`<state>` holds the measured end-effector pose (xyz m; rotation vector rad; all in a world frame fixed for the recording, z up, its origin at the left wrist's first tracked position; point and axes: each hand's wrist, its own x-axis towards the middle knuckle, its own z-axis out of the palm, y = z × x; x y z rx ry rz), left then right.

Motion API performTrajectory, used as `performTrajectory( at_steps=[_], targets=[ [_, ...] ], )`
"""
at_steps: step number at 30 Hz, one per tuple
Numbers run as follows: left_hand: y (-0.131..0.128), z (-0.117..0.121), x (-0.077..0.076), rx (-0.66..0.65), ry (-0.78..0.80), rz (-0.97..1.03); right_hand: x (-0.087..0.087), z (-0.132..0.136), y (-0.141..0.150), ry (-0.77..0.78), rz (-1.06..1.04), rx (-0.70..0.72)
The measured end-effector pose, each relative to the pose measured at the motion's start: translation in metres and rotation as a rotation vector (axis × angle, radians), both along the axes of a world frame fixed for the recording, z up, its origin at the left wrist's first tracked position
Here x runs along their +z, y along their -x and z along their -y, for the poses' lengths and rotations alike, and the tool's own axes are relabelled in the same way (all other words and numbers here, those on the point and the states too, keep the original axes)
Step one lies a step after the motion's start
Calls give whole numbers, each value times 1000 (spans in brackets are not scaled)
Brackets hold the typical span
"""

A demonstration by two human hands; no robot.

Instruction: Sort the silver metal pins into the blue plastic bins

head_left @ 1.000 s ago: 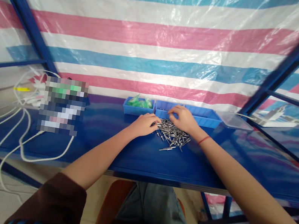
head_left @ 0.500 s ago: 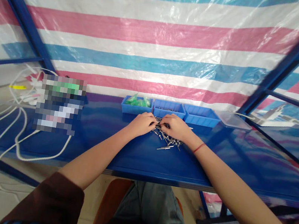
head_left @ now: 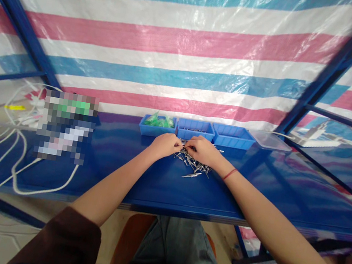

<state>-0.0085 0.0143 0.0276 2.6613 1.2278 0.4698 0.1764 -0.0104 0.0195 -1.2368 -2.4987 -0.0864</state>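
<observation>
A loose pile of silvery blind rivets [head_left: 195, 164] lies on the blue table, with thin pins pointing in all directions. At the pile's left edge is my left hand [head_left: 166, 145], its fingers closed in a pinch. My right hand [head_left: 205, 151] rests over the back of the pile, with thumb and fingertips also pinched together. The two sets of fingertips almost meet, and what is between them is too small to make out. Behind the hands, the middle blue bin [head_left: 195, 131] holds some small metal pieces.
A left blue bin [head_left: 156, 132] contains green plastic bags; a right blue bin [head_left: 233, 138] stands beside the middle one. Farther right are a clear lid [head_left: 270, 141] and a white power strip [head_left: 318, 140]. White cables [head_left: 40, 192] trail over the table's left side.
The view has shifted slightly. Both hands stay at the pile, and the fingertips have drawn a little closer together.
</observation>
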Motion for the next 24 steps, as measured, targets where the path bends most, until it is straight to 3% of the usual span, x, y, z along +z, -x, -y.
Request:
performTrajectory(
  at_steps=[6, 11, 14, 17, 24],
  targets=[
    [-8, -7, 17, 108, 226, -125, -3, 0, 0, 17, -46, -7],
    [-18, -6, 11, 138, 113, -229, -7, 1, -1, -4, -105, -30],
    [-18, -4, -3, 56, -37, -76, -8, 3, -2, -54, -193, -88],
    [-18, -2, -12, -36, -88, 142, -7, 5, -3, -53, -372, -143],
    [-25, 3, -11, -13, 112, 515, 2, 8, -2, 86, -821, -76]
  ],
)
